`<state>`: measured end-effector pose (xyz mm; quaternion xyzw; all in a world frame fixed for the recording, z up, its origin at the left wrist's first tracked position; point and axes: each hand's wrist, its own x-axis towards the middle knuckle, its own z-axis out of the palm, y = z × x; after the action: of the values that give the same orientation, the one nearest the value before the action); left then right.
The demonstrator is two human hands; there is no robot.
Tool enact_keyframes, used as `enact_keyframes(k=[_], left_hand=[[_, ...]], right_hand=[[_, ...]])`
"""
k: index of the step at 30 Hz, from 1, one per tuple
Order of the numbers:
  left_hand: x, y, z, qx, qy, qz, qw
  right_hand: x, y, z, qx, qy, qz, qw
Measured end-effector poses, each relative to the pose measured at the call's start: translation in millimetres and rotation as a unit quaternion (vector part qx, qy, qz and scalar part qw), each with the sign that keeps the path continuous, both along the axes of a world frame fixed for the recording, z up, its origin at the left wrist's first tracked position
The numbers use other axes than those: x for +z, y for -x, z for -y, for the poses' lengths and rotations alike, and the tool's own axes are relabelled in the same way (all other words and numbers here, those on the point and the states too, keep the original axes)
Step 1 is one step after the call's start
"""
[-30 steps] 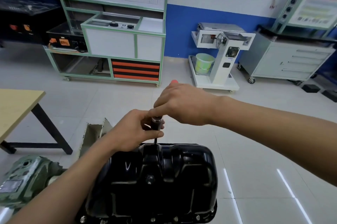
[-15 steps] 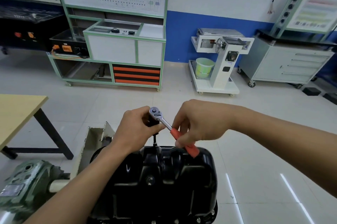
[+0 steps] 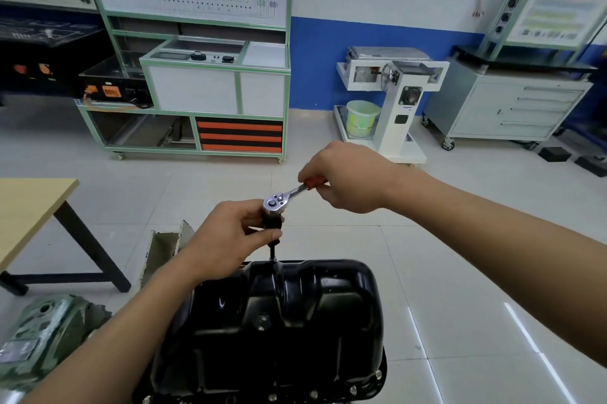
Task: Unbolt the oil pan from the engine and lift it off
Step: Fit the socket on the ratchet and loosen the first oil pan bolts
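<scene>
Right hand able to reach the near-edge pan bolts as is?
Probably yes: the bolts on the pan's near rim lie uncovered on its side. But the right hand grips the ratchet handle, so it's busy.

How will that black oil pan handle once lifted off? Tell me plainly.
Probably stiff: the oil pan looks like ribbed pressed metal. Likely slippery, given its glossy finish. Bulky beside the left hand, so probably a two-hand lift.

Glossy black oil pan (image 3: 295, 321), red-handled ratchet (image 3: 289, 194)
</scene>
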<state>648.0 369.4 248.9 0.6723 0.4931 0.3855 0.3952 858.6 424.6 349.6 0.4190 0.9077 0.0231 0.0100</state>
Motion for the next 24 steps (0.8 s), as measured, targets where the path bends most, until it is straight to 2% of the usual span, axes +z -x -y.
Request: enact_keyframes(k=[9,15,24], left_hand=[[13,27,2,0.082,-0.069,0.052,0.993],[13,39,8,0.086,-0.09,0.05,0.991],[2,41,3,0.081,-0.067,0.062,0.993]], right_hand=[[13,7,24,0.044,0.089,-0.121,0.988],[10,19,36,0.067,0.109,-0.137,0.982],[5,23,27,0.074,0.135,-0.156,0.976]])
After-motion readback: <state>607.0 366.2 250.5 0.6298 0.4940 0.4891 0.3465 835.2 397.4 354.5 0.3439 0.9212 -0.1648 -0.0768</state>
